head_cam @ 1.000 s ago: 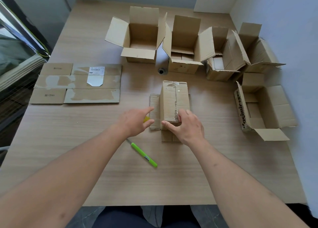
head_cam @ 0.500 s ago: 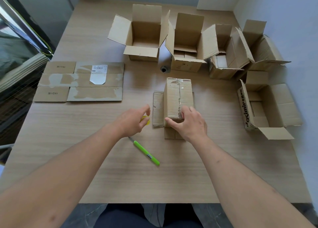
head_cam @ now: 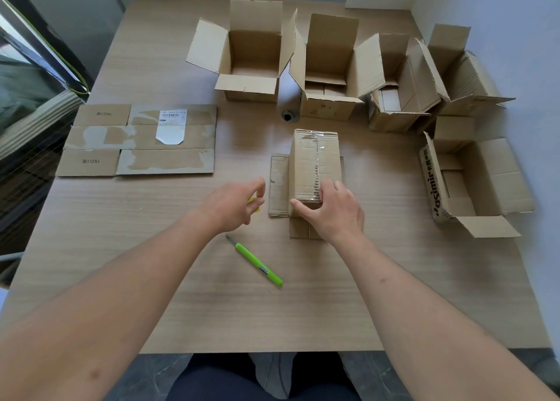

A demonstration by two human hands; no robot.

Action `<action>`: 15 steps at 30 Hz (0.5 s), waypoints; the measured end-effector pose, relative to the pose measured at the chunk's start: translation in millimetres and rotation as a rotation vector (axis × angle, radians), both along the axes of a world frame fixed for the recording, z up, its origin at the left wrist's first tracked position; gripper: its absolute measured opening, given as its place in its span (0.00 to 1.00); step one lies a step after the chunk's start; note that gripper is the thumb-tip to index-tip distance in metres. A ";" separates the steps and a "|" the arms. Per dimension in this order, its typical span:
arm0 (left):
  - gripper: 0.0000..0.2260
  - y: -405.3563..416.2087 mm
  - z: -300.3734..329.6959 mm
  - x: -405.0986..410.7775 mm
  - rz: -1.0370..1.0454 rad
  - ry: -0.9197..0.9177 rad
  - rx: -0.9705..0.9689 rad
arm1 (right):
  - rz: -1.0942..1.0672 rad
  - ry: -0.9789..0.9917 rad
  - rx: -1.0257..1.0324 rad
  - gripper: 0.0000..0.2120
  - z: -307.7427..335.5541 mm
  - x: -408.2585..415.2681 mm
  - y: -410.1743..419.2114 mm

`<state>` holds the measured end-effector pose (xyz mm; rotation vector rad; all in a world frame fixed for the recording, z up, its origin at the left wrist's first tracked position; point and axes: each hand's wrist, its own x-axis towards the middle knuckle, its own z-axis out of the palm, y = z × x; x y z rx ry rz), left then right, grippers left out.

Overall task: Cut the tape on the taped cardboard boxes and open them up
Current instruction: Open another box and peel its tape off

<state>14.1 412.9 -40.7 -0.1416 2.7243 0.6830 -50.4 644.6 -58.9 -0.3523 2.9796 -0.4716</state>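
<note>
Fingers (head_cam: 330,188) of the right hand (head_cam: 333,212) grip one taped box (head_cam: 315,161); left hand (head_cam: 233,203) loosely spread.
Five opened boxes (head_cam: 251,64) behind it; one green cutter (head_cam: 257,264) lies nearer, bare tabletop (head_cam: 272,315) around.

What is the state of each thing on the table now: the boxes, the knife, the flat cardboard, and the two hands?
Taped box: top closed, clear tape along its seam, lower flaps spread flat on the table.
Right hand: grips the taped box's near top edge.
Left hand: fingers relaxed, beside the box, not touching it.
Green utility knife: lying on the table, unheld.
Five open boxes: flaps up, untaped.
Flattened box: lying flat, tape torn off.
</note>
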 end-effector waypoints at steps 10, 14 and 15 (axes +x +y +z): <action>0.05 1.4 -0.9 -5.0 -0.017 0.051 0.009 | 0.446 0.355 -0.106 0.15 -32.8 52.2 -6.5; 0.04 0.3 0.2 -4.5 -0.029 0.067 0.010 | 0.498 -0.112 -0.039 0.12 -51.8 75.2 -21.0; 0.04 -0.9 0.6 -4.2 -0.031 0.071 0.006 | 0.518 -0.185 -0.006 0.13 -53.1 78.2 -24.4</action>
